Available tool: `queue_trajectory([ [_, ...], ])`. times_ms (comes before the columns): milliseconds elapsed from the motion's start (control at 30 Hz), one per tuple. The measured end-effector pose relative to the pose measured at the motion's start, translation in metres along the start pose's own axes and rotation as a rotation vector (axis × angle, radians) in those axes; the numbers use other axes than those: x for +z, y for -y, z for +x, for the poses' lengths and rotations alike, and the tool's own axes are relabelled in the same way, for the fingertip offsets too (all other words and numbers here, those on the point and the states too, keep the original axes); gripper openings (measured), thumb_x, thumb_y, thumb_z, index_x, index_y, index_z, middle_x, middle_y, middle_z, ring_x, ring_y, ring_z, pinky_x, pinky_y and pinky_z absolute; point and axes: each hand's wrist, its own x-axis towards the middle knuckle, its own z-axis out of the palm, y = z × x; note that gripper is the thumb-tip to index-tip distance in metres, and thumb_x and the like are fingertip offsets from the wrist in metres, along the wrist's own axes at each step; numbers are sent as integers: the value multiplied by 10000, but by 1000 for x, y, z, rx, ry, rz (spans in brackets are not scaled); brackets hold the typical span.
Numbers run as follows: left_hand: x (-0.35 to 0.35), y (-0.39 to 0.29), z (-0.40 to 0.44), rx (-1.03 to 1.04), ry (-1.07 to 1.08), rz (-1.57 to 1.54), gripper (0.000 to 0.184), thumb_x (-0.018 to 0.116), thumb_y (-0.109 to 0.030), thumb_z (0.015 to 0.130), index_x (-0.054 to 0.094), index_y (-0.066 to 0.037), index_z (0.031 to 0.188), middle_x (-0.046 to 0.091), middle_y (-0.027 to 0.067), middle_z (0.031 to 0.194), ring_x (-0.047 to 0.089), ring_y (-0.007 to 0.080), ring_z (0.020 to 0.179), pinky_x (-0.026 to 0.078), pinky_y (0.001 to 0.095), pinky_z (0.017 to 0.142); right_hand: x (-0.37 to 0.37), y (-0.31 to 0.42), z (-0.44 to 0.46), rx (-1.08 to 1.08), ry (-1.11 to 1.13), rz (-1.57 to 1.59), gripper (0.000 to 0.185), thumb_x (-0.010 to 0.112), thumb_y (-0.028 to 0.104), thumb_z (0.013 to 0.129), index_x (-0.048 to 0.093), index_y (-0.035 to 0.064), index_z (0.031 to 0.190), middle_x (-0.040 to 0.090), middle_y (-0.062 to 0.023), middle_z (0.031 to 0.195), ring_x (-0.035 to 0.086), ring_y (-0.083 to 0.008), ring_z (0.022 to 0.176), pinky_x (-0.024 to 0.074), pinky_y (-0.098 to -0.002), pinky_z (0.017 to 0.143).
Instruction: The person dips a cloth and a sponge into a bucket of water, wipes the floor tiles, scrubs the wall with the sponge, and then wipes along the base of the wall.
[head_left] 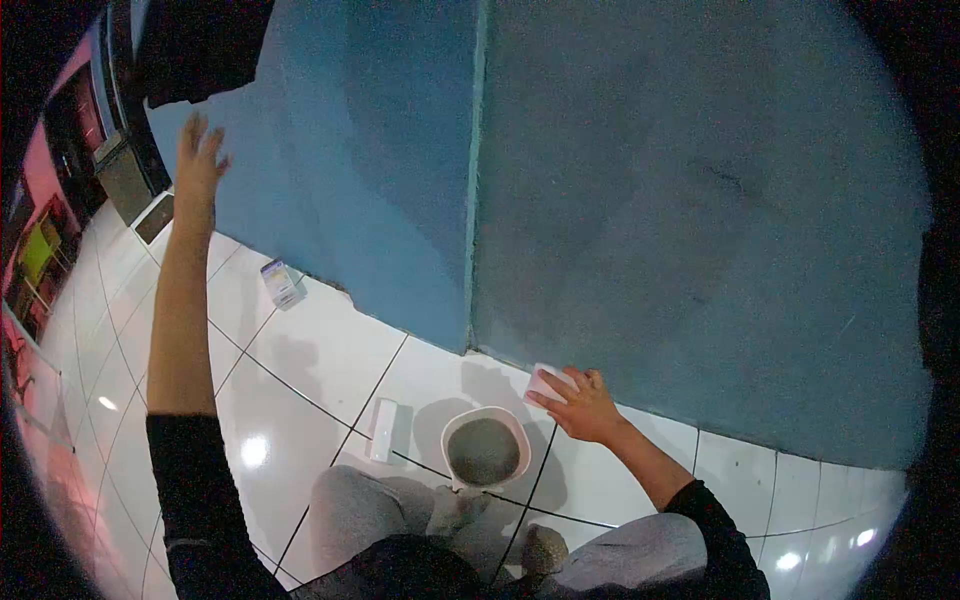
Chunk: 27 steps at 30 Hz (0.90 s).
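My left hand [202, 160] is raised in front of the blue wall, its fingers spread and nothing in them. Just above it hangs a dark cloth [200, 55]; they look close, but I cannot tell whether they touch. Low at the foot of the wall, my right hand [587, 408] has its fingers around a pale pink block [541, 385], which could be a sponge. To its left, a small white bucket [447, 441] with grey, murky contents stands on the tiles. Left of the bucket is a white oblong object [382, 430].
The wall [650, 200] fills the view ahead, split by a vertical seam. A small labelled box [281, 284] stands on the white tiled floor [300, 390] near the wall's base. At far left are a dark doorframe [150, 160] and a green chair [40, 245]. My knees frame the bucket.
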Motion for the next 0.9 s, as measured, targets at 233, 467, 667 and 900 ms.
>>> queue_trajectory([
  [233,-36,100,-263,-476,740,234,333,555,-155,862,510,-71,1181,544,91,1147,507,215,1078,396,321,927,15,-39,1,-53,-188,-494,487,499,187,826,435,290,1298,249,5,1447,395,-255,1149,395,-485,836],
  [467,0,56,-461,-815,712,-266,284,583,-99,852,526,-64,1128,536,101,1081,558,173,954,480,294,778,40,-66,6,-268,-25,-800,474,513,202,809,443,250,1276,295,16,1409,387,-224,1150,395,-435,884],
  [667,4,120,-469,-897,455,-2,240,573,-121,835,558,-48,1063,571,85,948,574,184,822,475,303,671,-36,-105,60,-42,-369,-865,511,539,192,795,434,269,1289,346,9,1372,347,-260,1183,366,-476,902],
  [900,16,102,-470,-648,632,-6,304,593,-108,826,509,-49,1112,539,94,976,575,187,803,478,306,626,-166,-110,143,338,-819,-875,446,554,210,798,487,297,1230,363,9,1374,412,-292,1068,357,-449,821],
])
